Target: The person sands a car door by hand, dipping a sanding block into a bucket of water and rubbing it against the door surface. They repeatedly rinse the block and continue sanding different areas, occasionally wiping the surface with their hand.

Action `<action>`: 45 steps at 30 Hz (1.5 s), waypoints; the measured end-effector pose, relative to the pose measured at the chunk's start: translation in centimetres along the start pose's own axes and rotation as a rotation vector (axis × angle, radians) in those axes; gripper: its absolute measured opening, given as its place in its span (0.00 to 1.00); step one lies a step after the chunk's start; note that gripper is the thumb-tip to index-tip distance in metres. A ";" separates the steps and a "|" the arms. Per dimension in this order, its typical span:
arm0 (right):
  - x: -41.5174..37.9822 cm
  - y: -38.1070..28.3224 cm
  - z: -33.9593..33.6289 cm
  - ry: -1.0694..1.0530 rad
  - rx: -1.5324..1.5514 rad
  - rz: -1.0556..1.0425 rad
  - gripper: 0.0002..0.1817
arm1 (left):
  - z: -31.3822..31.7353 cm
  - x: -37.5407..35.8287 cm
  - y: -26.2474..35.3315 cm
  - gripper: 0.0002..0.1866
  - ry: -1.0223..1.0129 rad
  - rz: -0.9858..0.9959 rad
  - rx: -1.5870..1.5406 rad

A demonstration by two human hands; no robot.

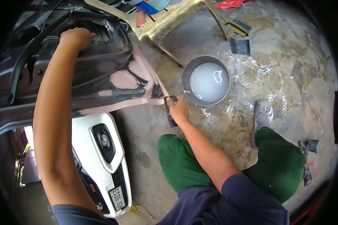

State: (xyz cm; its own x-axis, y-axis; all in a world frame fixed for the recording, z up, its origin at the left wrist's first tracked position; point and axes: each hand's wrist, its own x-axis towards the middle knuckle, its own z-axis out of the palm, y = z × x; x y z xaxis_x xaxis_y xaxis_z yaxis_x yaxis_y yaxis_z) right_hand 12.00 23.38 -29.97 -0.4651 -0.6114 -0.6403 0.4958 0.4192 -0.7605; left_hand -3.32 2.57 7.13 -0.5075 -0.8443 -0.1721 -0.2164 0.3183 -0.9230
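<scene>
A dark car body panel [90,84] with pink filler patches fills the upper left. My left hand [77,38] is closed on it at an opening near the top, its fingers curled and partly hidden. My right hand [178,108] grips a black sanding block [171,112]. The block's upper end meets the pink-edged corner of the panel. Right of that corner stands a round grey bucket [184,88] of cloudy whitish water.
A worn yellowish plastic chair [167,28] stands beyond the bucket. Dark sandpaper pieces [240,46] lie on the wet concrete floor [274,71]. A white car [101,150] is at lower left, near a yellow cord [139,206]. A small dark cup [312,146] lies at right.
</scene>
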 end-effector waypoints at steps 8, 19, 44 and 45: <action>-0.2 -0.7 -0.6 -0.039 -0.042 0.008 0.30 | 0.9 0.1 -0.5 0.32 0.061 -0.003 -0.002; -0.6 -0.2 0.4 0.028 -0.018 -0.102 0.25 | 0.7 0.3 0.2 0.28 0.064 -0.044 0.037; -1.1 1.7 3.3 0.104 0.029 -0.090 0.29 | 2.2 1.1 0.4 0.23 0.134 -0.109 0.007; -1.1 1.6 2.8 0.062 0.043 -0.099 0.29 | 2.1 1.1 0.5 0.23 0.144 -0.098 0.016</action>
State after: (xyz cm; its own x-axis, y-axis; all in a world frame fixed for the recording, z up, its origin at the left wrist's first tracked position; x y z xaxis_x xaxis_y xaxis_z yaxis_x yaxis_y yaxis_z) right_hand 15.36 22.82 -30.14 -0.5572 -0.6054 -0.5684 0.4754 0.3287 -0.8161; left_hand -2.26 0.88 5.77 -0.5992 -0.8000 -0.0310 -0.2579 0.2296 -0.9385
